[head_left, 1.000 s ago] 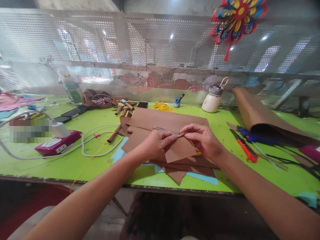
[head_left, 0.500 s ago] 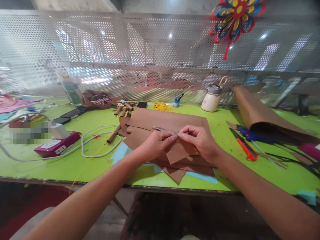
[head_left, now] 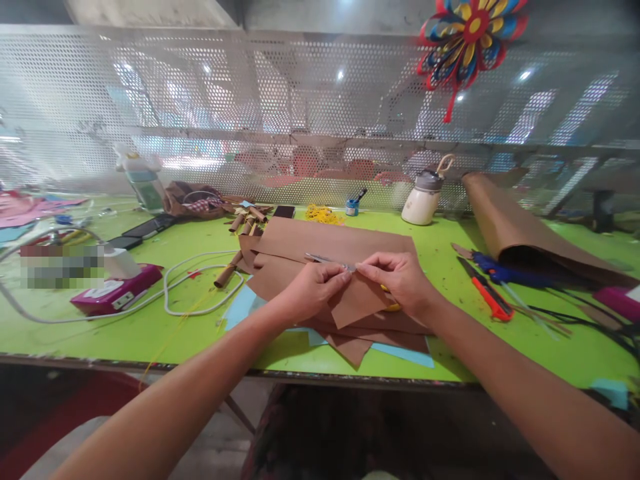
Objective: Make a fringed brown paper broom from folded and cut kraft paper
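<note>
A small piece of brown paper [head_left: 357, 303] hangs between my two hands, its upper edge pinched at both sides. My left hand [head_left: 316, 288] is closed on the left part of that edge, thumb against fingertips. My right hand [head_left: 400, 279] pinches the edge close by, and the fingertips of both hands nearly meet. Under the hands lies a pair of scissors [head_left: 320, 258]; the blade tips show beyond my left hand and some yellow handle beside my right. Larger brown paper sheets [head_left: 340, 233] are stacked beneath, with light blue paper [head_left: 405, 355] sticking out below.
Small rolled paper tubes [head_left: 229, 270] and a white cable [head_left: 175, 311] lie to the left, near a purple power strip [head_left: 120, 290]. A red utility knife [head_left: 493, 299], a blue glue gun [head_left: 505, 270] and a large brown paper roll [head_left: 530, 227] are on the right. A white bottle [head_left: 421, 200] stands behind.
Both hands keep their pinch on the small paper, with barely any movement. A little more of the yellow scissor handle shows beside my right hand. The view has shifted slightly.
</note>
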Tool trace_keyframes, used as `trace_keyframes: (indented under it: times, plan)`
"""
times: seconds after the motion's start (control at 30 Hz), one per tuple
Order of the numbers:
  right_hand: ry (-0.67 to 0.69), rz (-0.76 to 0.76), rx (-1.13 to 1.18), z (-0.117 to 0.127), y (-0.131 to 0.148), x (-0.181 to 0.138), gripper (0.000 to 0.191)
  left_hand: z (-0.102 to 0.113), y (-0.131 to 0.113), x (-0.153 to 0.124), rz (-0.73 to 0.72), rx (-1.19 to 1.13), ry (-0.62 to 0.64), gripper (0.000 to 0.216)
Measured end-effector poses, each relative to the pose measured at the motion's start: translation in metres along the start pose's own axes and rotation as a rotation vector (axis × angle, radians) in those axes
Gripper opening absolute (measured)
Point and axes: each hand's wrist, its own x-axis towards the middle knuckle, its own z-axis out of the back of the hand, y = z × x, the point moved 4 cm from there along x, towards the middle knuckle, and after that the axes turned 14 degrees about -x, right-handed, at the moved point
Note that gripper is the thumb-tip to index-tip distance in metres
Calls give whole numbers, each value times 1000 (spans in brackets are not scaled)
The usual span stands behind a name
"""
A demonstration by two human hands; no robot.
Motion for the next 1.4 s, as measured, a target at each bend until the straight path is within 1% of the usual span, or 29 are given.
trace_keyframes:
  times: [0.13, 0.27, 0.37, 0.5, 0.6, 0.8, 0.93, 1.03, 1.17, 1.27, 1.4]
  plan:
    - [24, 12, 46, -5, 2, 0, 23, -1, 2, 1, 15, 30, -11, 36]
    - [2, 0, 31, -9, 3, -1, 22, -3, 5, 1, 32, 24, -26, 37]
    - [-16, -3, 22, -6, 1, 0, 22, -4, 6, 1, 33, -20, -7, 35]
    - [-43, -35, 54, -1, -4, 2, 23, -5, 9, 1, 63, -158, 53, 32]
    - [-16, -65, 119, 0, -7, 3, 23, -5, 12, 0, 127, -290, 76, 31]
    - [20, -127, 187, 1, -8, 4, 24, -6, 15, -1, 205, -496, 62, 32]
    - [50, -163, 214, 2, -10, 4, 28, -7, 20, -1, 245, -581, 56, 28]
    - [68, -195, 253, 3, -13, 5, 28, -7, 25, -1, 302, -584, 72, 30]
    - [54, -259, 333, 6, -18, 7, 27, -3, 26, -2, 355, -514, 46, 33]
    - [51, -255, 321, 8, -20, 9, 27, 0, 26, -2, 352, -473, 46, 34]
    - [105, -257, 338, 6, -21, 10, 29, 1, 25, -1, 310, -465, 92, 38]
